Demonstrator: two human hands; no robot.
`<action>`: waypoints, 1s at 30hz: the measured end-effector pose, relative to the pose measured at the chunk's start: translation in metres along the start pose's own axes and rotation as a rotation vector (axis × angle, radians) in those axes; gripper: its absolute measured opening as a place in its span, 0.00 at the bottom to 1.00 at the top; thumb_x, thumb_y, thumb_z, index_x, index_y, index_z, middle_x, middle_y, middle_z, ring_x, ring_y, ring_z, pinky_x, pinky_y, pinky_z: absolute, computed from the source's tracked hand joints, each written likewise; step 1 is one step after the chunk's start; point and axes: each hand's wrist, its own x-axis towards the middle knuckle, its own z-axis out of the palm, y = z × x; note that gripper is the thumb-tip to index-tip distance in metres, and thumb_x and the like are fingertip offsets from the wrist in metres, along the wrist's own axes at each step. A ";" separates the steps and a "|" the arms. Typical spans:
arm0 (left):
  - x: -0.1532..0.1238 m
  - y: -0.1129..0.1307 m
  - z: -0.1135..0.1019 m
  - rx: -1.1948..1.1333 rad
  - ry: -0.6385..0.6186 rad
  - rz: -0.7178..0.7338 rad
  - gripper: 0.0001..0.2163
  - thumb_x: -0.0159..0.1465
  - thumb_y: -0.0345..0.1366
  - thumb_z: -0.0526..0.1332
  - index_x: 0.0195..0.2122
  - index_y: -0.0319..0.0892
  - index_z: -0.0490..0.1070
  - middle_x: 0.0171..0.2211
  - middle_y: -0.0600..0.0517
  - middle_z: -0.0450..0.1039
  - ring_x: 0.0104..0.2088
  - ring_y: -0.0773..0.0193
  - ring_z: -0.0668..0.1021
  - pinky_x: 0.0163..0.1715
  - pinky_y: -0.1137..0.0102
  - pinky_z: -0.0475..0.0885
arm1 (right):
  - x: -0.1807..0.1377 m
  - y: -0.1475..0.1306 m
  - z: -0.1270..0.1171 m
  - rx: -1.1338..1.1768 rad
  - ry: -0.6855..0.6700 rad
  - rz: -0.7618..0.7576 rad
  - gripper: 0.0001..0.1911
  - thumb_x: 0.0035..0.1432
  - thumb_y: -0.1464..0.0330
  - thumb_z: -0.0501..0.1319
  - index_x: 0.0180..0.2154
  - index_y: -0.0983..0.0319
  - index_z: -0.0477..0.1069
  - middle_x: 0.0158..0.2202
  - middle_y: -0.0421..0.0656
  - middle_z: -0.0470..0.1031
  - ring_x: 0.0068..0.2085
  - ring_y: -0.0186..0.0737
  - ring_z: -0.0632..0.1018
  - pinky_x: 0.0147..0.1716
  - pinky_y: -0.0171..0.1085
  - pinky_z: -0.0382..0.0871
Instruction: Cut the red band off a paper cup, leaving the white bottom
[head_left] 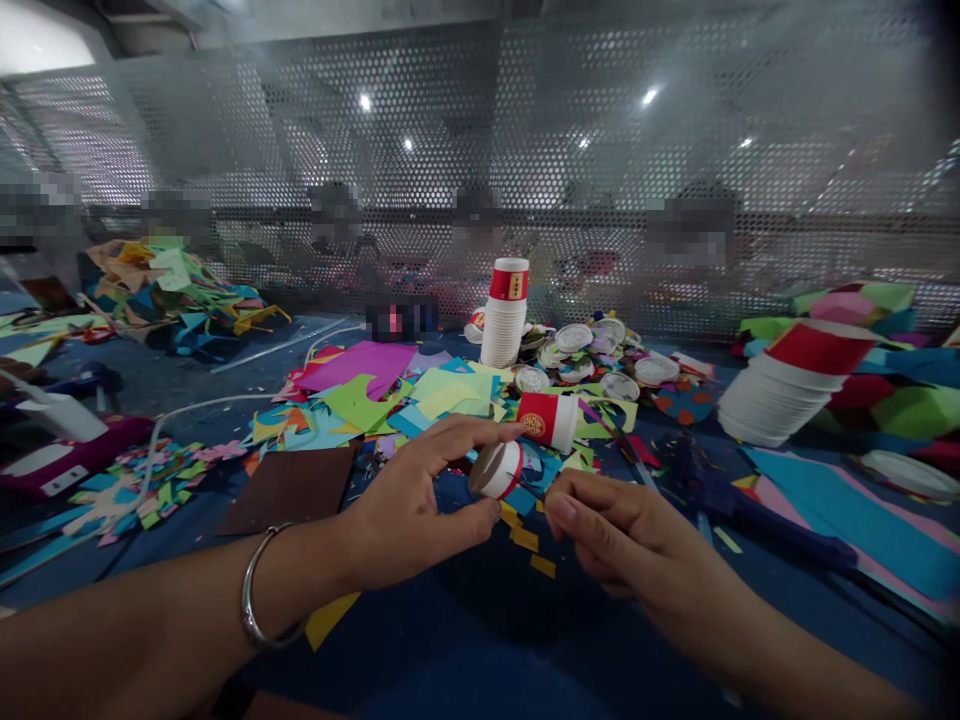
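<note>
My left hand (416,500), with a silver bangle on the wrist, pinches a small red-and-white paper cup (496,468) lying on its side, thumb under it and fingers over its rim. My right hand (611,528) is curled just right of the cup, its fingers closed on something thin and dark that I cannot make out. Another red-and-white cup (550,418) lies on its side just behind. Yellow paper scraps (525,538) lie below the hands on the blue table (465,640).
A stack of cups (505,314) stands upright at the back, cut cup bottoms (581,350) beside it. A second stack of cups (787,385) lies at the right. Coloured paper sheets (420,395), a brown sheet (289,488), a glue gun (60,450). A perforated screen (480,180) behind, people beyond.
</note>
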 end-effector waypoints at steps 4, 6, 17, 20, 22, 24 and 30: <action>0.003 0.003 0.002 -0.159 -0.017 -0.192 0.24 0.62 0.33 0.65 0.61 0.49 0.69 0.55 0.49 0.75 0.52 0.57 0.76 0.52 0.63 0.71 | 0.000 -0.001 0.000 -0.011 0.024 0.009 0.23 0.68 0.46 0.57 0.32 0.59 0.63 0.21 0.29 0.45 0.21 0.28 0.47 0.17 0.31 0.40; 0.005 0.004 0.004 -0.301 0.003 -0.342 0.19 0.63 0.37 0.63 0.56 0.45 0.73 0.48 0.49 0.78 0.46 0.59 0.78 0.46 0.66 0.72 | 0.001 -0.002 -0.001 -0.043 0.051 0.003 0.23 0.67 0.46 0.57 0.34 0.59 0.65 0.22 0.30 0.46 0.21 0.28 0.47 0.17 0.31 0.40; -0.002 0.012 0.013 -0.377 -0.372 -0.563 0.22 0.70 0.54 0.55 0.35 0.39 0.74 0.26 0.53 0.74 0.21 0.71 0.74 0.18 0.79 0.66 | 0.005 -0.008 0.004 -0.057 0.061 -0.004 0.19 0.60 0.52 0.68 0.35 0.59 0.67 0.30 0.36 0.67 0.32 0.33 0.66 0.30 0.31 0.61; -0.003 0.012 0.016 -0.433 -0.320 -0.584 0.21 0.70 0.53 0.55 0.34 0.39 0.73 0.25 0.54 0.73 0.21 0.72 0.74 0.18 0.79 0.66 | 0.006 -0.009 0.006 -0.011 0.027 0.031 0.18 0.59 0.53 0.69 0.35 0.60 0.69 0.29 0.36 0.68 0.29 0.32 0.65 0.27 0.31 0.59; -0.003 0.012 0.018 -0.481 -0.286 -0.602 0.21 0.71 0.52 0.55 0.34 0.39 0.74 0.24 0.54 0.73 0.20 0.71 0.74 0.18 0.79 0.66 | 0.006 -0.010 0.005 -0.023 0.045 0.027 0.18 0.59 0.53 0.69 0.34 0.60 0.70 0.27 0.35 0.66 0.27 0.31 0.63 0.23 0.31 0.55; -0.003 0.012 0.020 -0.521 -0.260 -0.626 0.21 0.70 0.53 0.56 0.35 0.39 0.75 0.25 0.53 0.75 0.21 0.71 0.76 0.17 0.79 0.66 | 0.006 -0.011 0.004 -0.038 0.084 0.021 0.19 0.58 0.52 0.69 0.33 0.60 0.70 0.26 0.34 0.63 0.24 0.30 0.59 0.21 0.31 0.51; -0.003 0.014 0.020 -0.556 -0.251 -0.618 0.20 0.69 0.53 0.59 0.34 0.38 0.74 0.29 0.51 0.78 0.24 0.70 0.78 0.20 0.78 0.68 | 0.004 -0.010 0.003 -0.029 0.128 0.012 0.20 0.58 0.51 0.69 0.31 0.59 0.69 0.25 0.33 0.60 0.23 0.29 0.56 0.18 0.32 0.47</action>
